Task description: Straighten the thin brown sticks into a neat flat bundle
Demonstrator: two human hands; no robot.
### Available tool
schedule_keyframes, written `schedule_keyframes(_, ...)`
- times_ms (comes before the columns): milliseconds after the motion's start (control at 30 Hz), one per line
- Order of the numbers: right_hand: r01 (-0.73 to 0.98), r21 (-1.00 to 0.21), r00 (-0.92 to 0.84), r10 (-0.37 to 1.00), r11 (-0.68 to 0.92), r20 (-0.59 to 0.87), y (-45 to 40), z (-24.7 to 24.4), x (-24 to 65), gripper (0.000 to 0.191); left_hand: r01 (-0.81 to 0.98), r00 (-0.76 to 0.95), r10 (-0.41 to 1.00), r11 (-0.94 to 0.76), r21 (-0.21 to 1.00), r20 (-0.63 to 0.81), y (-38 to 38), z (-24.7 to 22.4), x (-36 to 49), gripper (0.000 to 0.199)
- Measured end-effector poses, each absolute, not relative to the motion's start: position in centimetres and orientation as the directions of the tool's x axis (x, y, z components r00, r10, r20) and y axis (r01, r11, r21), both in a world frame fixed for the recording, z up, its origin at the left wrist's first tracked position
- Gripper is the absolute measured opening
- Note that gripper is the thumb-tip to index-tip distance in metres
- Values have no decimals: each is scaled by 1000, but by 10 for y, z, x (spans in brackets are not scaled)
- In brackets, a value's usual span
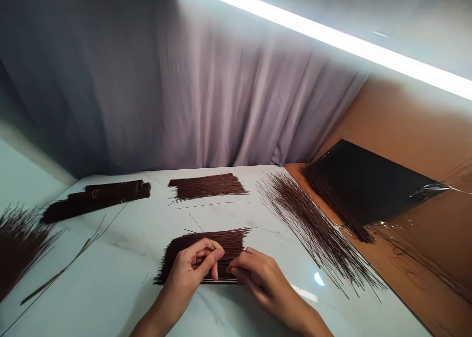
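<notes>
A layer of thin dark brown sticks lies side by side on the white marbled table, right under both hands. My left hand hovers over its left part, thumb and fingers pinched on one thin stick that points up and away to the left. My right hand is at the near right edge of the layer. Its thumb and fingertips are pressed together; what they hold, if anything, is too small to make out.
Farther back lies a second flat layer of sticks. Tied dark bundles rest at the back left. Loose sticks spread along the right edge, and more sticks fan out at far left. A black sheet lies beyond the table.
</notes>
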State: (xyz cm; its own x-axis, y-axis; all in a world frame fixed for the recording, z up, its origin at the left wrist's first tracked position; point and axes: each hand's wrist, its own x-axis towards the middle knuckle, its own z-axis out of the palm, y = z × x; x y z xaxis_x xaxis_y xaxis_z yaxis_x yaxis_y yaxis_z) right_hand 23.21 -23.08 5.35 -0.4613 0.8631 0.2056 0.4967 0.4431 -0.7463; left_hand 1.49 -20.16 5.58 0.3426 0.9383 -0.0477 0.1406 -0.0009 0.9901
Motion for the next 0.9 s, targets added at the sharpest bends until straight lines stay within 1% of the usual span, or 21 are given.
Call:
schedule_keyframes(67,507,-758,-459,873,410,166,-229,58,239,23,132,303,951,16,991,-56,-201,54,15,34)
schedule_keyframes(133,532,-762,-420,896,371,143,-225,63,250,22,130,283,956,42,991,-78,-201,54,13,34)
schedule_keyframes(200,579,-731,-375,914,361,155,-220,67,263,22,136,283,956,42,990,-80,-202,55,12,33)
schedule_keyframes(300,654,-630,-381,902,418,204,-207,75,278,21,159,299,953,11,987,-59,-204,55,13,32)
schedule_keyframes(400,685,-529,-436,863,501,254,-192,86,283,18,175,327,943,2,985,-60,-204,52,14,32)
schedule_keyframes(467,706,-479,-439,853,522,283,-185,91,283,17,174,327,943,0,985,-58,-202,48,14,32)
schedule_keyframes(533,721,-454,-433,852,523,293,-182,92,283,16,168,302,952,-1,986,-50,-198,44,12,32)
schedule_keyframes(667,711,-461,-445,847,531,290,-183,84,283,18,176,256,966,0,984,-46,-191,40,7,32)
schedule_keyframes(733,709,-445,-455,837,547,304,-184,83,283,18,183,249,967,-3,983,-43,-190,39,7,33)
schedule_keyframes(767,713,-418,-464,826,563,321,-184,84,281,18,189,258,965,-3,982,-47,-190,39,7,33)
schedule_keyframes(833,738,-321,-471,794,594,384,-185,92,274,20,212,293,954,6,977,-70,-191,41,8,33)
schedule_keyframes(900,750,-195,-508,740,632,441,-186,103,257,35,238,329,940,12,971,-92,-193,43,10,33)
